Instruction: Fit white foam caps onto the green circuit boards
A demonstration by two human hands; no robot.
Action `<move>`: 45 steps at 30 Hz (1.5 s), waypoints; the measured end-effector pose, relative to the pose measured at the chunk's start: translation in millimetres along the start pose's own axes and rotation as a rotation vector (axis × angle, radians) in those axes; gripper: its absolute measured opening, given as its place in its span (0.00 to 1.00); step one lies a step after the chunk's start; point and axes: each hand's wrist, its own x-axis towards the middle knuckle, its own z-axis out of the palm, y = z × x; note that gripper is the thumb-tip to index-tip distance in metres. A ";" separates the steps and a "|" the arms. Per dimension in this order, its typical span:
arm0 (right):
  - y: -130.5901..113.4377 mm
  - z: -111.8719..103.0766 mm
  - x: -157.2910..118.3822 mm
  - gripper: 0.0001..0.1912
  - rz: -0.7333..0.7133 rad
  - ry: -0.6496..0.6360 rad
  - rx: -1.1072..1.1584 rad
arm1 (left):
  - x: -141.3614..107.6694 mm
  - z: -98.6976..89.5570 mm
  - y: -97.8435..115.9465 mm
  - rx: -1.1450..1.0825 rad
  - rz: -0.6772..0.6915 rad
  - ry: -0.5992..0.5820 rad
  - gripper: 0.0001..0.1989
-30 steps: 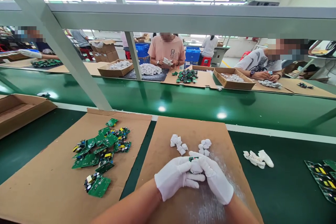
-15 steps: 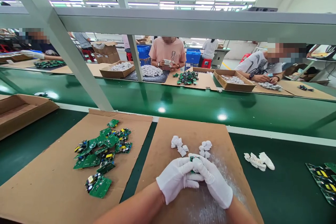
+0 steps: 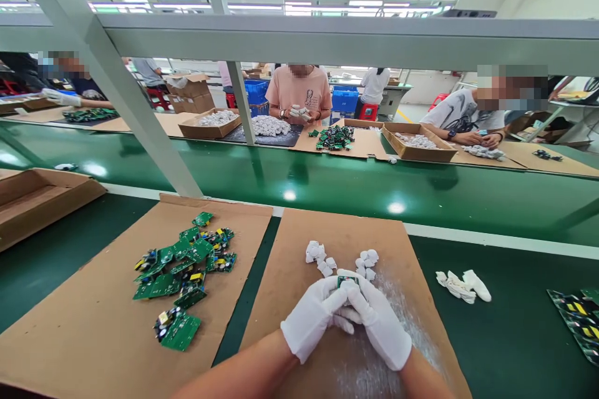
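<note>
My left hand and my right hand, both in white gloves, meet above the right-hand cardboard sheet. Between their fingers they hold a small green circuit board, with a white lump against it, partly hidden by the fingertips. Just beyond the hands lie two small groups of white lumps, one at the left and one at the right. A pile of green circuit boards rests on the left cardboard sheet.
Crumpled white gloves and more boards lie at the right. An open cardboard box stands at the left. A slanted metal post rises beyond the left sheet. Several people work across the green belt.
My fingers have shifted slightly around the board, which now shows its edge and components above the fingertips. Across the belt, the person in pink has moved their hands.
</note>
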 end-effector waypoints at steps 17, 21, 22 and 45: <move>6.5 -5.3 0.3 0.17 -0.086 -0.030 -0.336 | -2.5 -2.2 -2.0 -0.132 -0.013 0.000 0.16; 6.2 -7.9 0.3 0.21 -0.103 -0.049 -0.335 | -5.0 4.0 4.8 -0.079 -0.025 0.031 0.14; 5.8 -8.2 0.3 0.20 -0.104 -0.038 -0.335 | -5.5 5.2 6.0 -0.074 -0.032 0.040 0.15; 6.1 -6.8 3.2 0.20 -0.035 -0.023 -0.100 | 4.8 -6.9 -0.5 -0.244 -0.157 -0.053 0.24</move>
